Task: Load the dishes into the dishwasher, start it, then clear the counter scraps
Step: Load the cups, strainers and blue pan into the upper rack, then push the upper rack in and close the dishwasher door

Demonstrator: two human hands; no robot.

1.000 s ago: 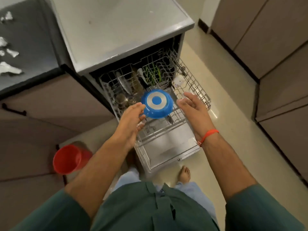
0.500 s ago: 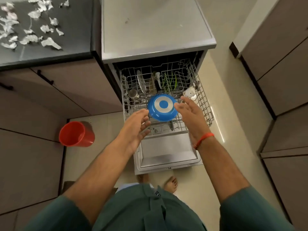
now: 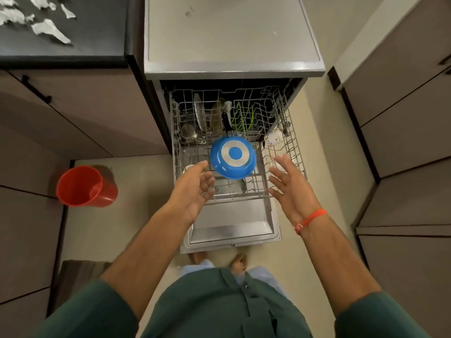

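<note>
The blue pan [image 3: 233, 157] sits upside down in the pulled-out dishwasher rack [image 3: 289, 140], handle pointing far. Either side of it, the left hand [image 3: 195, 189] and right hand [image 3: 290, 189] hover with fingers spread loose, holding nothing. Paper scraps [image 3: 48, 32] lie on the counter far left.

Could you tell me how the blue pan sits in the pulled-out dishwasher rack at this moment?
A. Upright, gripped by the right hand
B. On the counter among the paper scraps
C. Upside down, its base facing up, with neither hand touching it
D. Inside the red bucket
C: the blue pan shows its round silver-and-blue base upward in the rack, while the left hand and right hand are open, clear of it.
</note>
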